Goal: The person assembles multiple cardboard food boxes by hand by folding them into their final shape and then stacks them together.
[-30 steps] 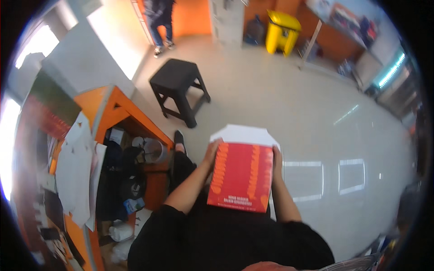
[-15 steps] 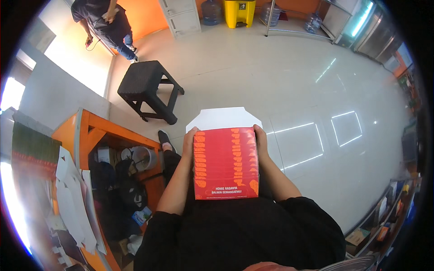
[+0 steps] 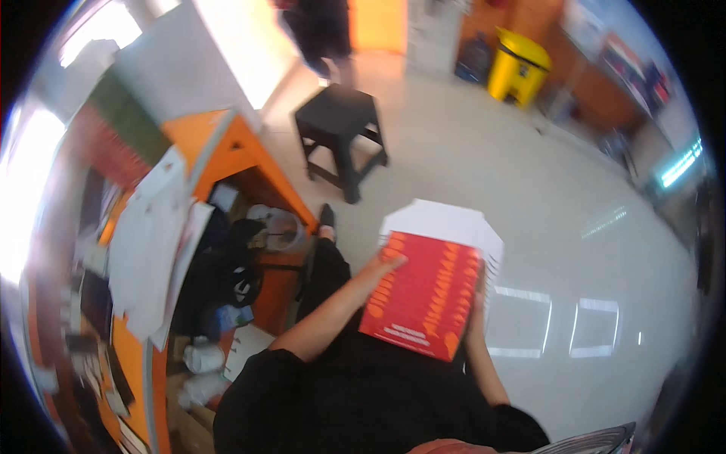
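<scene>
Over my lap I hold a stack of red cardboard food-box blanks (image 3: 420, 295), printed with orange shapes and tilted down to the right. White cardboard flaps (image 3: 446, 216) stick out beyond its far edge and along the right side. My left hand (image 3: 387, 265) grips the upper left edge, its thumb lying on the red face. At the right edge my right hand (image 3: 476, 299) is closed round the side; its fingers are mostly hidden behind the cardboard. The picture is somewhat blurred.
On my left stands an orange cabinet (image 3: 253, 163) with an open shelf of bags and a plastic tub (image 3: 283, 229). White cardboard sheets (image 3: 151, 242) lean on it. Ahead are a black stool (image 3: 336, 113), a person (image 3: 318, 34), a yellow bin (image 3: 519, 68) and a water jug (image 3: 474, 59).
My view has swung to the right, so the room shifts sideways. The stack now tilts, with its near end toward the left, and my left thumb has come onto its face.
</scene>
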A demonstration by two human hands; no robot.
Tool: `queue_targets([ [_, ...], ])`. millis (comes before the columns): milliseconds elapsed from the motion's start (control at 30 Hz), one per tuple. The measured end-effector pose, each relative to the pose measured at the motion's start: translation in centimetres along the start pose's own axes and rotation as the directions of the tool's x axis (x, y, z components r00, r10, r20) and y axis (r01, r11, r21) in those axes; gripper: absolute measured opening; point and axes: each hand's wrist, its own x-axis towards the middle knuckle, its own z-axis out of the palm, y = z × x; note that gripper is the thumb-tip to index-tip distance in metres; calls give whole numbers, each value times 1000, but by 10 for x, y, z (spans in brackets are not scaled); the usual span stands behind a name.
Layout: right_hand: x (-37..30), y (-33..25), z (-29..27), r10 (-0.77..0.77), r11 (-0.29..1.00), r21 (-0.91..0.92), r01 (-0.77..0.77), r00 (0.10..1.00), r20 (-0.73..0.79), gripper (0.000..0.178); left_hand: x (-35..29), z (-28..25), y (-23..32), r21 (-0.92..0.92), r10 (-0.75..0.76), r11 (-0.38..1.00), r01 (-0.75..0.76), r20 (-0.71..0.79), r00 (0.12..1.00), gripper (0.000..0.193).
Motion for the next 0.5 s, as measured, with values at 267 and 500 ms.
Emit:
queue_targets([
  [267, 39, -26, 52, -99, 990, -87, 111, 986, 135, 74, -57, 50, 78, 488, 600, 591, -643, 267, 754, 112],
  [500, 52, -77, 101, -396, 882, -120, 457, 854, 338, 73, -86, 28, 124, 482, 579, 714, -509, 4, 816, 89],
])
